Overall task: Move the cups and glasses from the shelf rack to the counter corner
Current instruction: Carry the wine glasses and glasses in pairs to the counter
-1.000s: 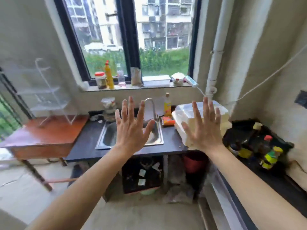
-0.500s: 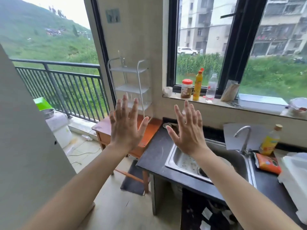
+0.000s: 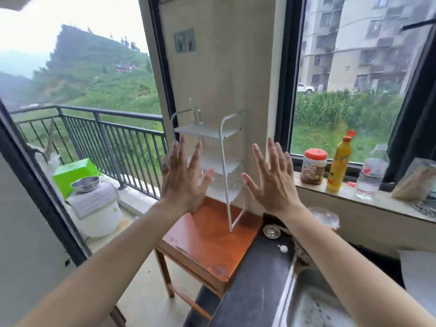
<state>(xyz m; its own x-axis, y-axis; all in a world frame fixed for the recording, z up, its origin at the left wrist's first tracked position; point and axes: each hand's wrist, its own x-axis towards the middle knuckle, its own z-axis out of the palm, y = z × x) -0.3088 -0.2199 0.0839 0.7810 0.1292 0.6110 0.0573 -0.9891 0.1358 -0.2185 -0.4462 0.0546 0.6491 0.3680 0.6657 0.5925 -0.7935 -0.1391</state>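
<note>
Head view: white three-tier metal shelf rack (image 3: 213,161) stands on the orange-brown wooden surface (image 3: 207,244), against the wall; clear glasses on it are blurred. Our left hand (image 3: 181,182) and right hand (image 3: 273,182) hover before it, grip wide, fingers spread, holding nothing.

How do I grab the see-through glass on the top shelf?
Probably around its narrow middle, coming from the open front. The glass stands upright on the top shelf of the white rack, with the wall behind it and rail hoops at both ends.
</note>
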